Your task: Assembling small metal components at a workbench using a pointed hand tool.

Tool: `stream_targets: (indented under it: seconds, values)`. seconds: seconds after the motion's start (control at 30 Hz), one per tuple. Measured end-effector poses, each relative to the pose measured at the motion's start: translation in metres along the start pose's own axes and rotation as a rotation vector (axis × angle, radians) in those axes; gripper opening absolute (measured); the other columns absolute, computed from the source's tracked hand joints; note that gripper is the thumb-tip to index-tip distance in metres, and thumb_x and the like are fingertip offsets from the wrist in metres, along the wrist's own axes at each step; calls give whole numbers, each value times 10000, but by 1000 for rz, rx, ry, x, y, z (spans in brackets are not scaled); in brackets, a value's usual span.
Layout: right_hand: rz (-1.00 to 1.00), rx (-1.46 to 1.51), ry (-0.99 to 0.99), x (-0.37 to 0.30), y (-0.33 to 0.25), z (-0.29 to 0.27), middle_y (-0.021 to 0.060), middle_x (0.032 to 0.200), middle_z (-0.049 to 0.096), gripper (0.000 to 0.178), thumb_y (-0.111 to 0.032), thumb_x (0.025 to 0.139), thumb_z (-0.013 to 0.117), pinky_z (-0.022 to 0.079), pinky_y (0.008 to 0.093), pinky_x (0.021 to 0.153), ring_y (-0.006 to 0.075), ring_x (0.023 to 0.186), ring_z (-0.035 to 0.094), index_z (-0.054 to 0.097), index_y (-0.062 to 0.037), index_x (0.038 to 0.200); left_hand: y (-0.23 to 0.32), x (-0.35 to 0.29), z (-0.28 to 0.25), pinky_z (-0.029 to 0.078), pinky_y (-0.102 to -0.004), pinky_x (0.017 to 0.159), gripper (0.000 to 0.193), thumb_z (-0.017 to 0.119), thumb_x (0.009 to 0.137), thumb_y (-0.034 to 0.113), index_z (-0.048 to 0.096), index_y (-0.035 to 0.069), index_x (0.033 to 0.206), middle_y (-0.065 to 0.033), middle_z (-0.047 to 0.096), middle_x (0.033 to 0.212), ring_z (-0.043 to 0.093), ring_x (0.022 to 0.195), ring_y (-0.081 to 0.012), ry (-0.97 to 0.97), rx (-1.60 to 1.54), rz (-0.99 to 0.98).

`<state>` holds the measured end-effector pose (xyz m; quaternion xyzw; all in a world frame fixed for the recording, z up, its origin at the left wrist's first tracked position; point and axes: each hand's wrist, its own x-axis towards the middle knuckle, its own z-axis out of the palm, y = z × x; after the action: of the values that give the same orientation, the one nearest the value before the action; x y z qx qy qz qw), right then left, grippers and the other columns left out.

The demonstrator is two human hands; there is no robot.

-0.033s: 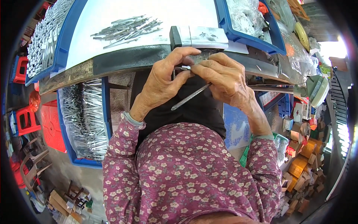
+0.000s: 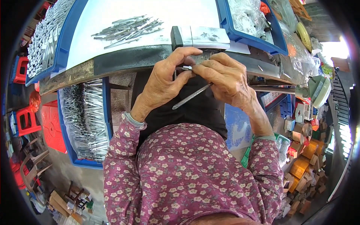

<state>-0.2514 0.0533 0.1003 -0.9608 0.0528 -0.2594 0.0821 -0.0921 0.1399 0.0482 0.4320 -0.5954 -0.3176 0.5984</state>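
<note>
At the fingertips, between the two hands, sits a small bright metal piece (image 2: 186, 68). The right grip (image 2: 226, 77) is closed, its fingers curled together around a dark metal rod (image 2: 192, 96) with a tapered end; the rod slants out below the grip, down and to the left, its tip free over the person's dark trousers (image 2: 157, 90). The right thumb and forefinger come right up to the small metal piece. The left grip (image 2: 165, 80) stands just beside it on the other side, forefinger arched well off the thumb — whether its hidden fingers press on the piece, I cannot tell.

Just beyond the grip runs the worn front edge of the tabletop (image 2: 127, 58), with a dark upright block (image 2: 176, 36) standing on it and, touching or close to its right, a pale slab (image 2: 209, 36) with dark smudges. Farther off, ahead and to the left, a loose heap of slim metal parts (image 2: 129, 30) lies on a white sheet (image 2: 180, 11). Below and left of the grip, lower than the tabletop, a blue tray (image 2: 108, 123) holds many shiny metal strips (image 2: 95, 120). Farther out come two more blue trays — one (image 2: 60, 56) left, with stacked metal parts (image 2: 48, 47), one (image 2: 258, 44) ahead right, with clear plastic bags (image 2: 245, 18).
</note>
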Motion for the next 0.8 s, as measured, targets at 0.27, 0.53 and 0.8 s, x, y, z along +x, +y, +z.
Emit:
stream_targets:
  seconds: [0.27, 0.53, 0.8]
  values:
    - [10, 19, -71, -5, 10, -2, 18, 803, 595, 336, 1, 619, 652, 477, 298, 620, 201, 751, 543, 617, -100, 938, -1, 4, 3, 486, -268, 718, 499, 552, 746, -116, 470, 82, 1197, -83, 570, 883, 593, 830, -169, -31, -5, -55]
    - [122, 109, -147, -16, 31, -2, 41, 739, 543, 331, 22, 663, 592, 444, 341, 608, 234, 720, 510, 611, -122, 960, -7, 14, 13, 476, -306, 685, 457, 514, 774, -107, 450, 67, 1192, -126, 566, 836, 600, 778, -224, -28, 64, -125]
    - [129, -21, -25, -4, 68, -2, 43, 744, 591, 368, 68, 624, 557, 454, 342, 609, 236, 724, 540, 618, -96, 948, -21, 50, 8, 448, -261, 596, 117, 669, 743, 59, 587, -6, 796, -80, 604, 761, 586, 680, -143, 206, 412, -103]
